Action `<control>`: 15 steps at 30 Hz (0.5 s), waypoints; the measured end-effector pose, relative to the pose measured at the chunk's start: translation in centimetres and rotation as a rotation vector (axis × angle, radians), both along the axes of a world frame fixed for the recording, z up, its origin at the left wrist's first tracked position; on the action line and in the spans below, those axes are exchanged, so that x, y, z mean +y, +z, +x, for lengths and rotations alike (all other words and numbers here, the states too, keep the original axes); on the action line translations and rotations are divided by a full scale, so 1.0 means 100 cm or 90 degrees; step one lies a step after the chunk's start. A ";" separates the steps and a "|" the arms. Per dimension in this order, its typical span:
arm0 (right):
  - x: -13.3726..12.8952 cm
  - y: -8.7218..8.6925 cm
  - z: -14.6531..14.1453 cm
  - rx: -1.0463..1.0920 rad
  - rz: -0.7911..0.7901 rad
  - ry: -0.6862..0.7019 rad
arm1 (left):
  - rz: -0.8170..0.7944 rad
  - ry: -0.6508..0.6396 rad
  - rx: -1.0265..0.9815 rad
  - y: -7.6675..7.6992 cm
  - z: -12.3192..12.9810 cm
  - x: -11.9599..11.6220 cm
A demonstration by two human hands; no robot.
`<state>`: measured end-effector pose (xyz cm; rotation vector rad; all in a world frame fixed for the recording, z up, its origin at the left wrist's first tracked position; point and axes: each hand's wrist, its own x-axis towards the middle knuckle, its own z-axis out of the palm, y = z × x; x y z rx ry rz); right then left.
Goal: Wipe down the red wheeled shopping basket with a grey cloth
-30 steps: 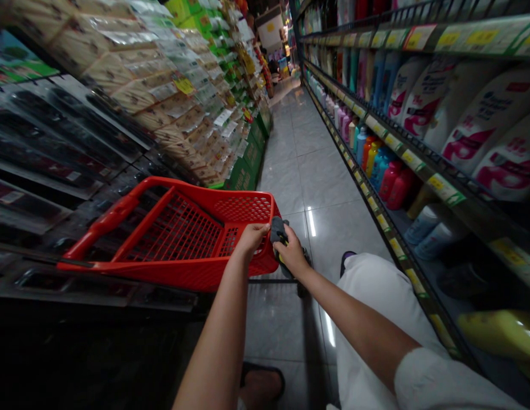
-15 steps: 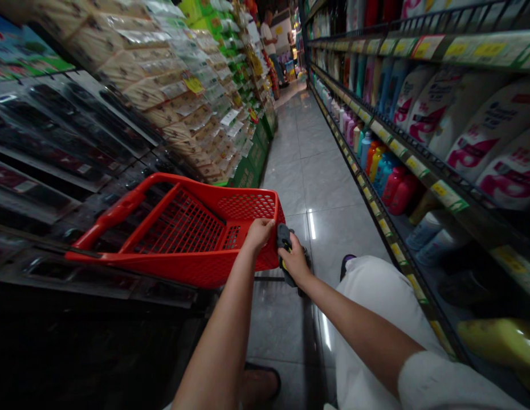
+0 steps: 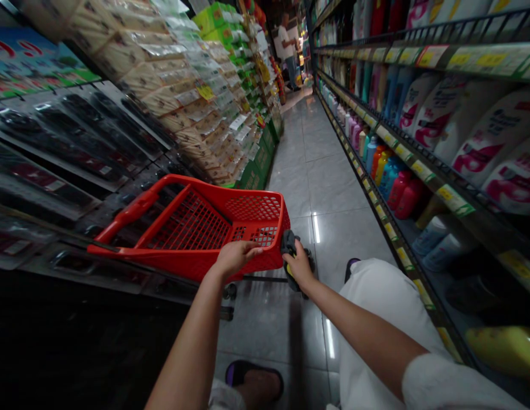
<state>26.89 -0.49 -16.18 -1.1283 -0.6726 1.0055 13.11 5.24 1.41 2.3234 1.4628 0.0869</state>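
My left hand (image 3: 239, 258) is in front of the near side of a small red plastic shopping cart (image 3: 196, 259). Its fingers stretch to the right across the cart's rim, and nothing shows in them. Whether they touch the rim, I cannot tell. Just past the cart's front corner, my right hand (image 3: 300, 266) is wrapped round a dark grey item with a yellow patch (image 3: 289, 245). That item looks soft and bunched, but its kind is unclear, and the hand covers part of it.
Shelves on the right hold shampoo bottles (image 3: 489, 134) and smaller coloured bottles (image 3: 382, 165). Stacked tissue packs (image 3: 162, 74) and hanging packaged goods (image 3: 77, 136) line the left. A grey tiled floor (image 3: 325, 148) runs between, with a person (image 3: 287, 48) standing far down the aisle.
My left hand has moved left, away from the cart's front corner, and its fingers have straightened. My right hand still grips the grey item. The view has shifted slightly.
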 end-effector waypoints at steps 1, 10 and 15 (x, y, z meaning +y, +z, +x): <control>0.000 -0.006 -0.001 0.010 -0.051 0.016 | 0.023 -0.026 0.045 -0.002 0.004 0.000; 0.025 0.024 0.034 0.127 0.016 0.004 | 0.074 -0.017 0.230 -0.005 0.041 0.007; 0.022 0.010 0.040 0.101 -0.041 0.006 | 0.095 -0.014 0.261 -0.005 0.059 0.006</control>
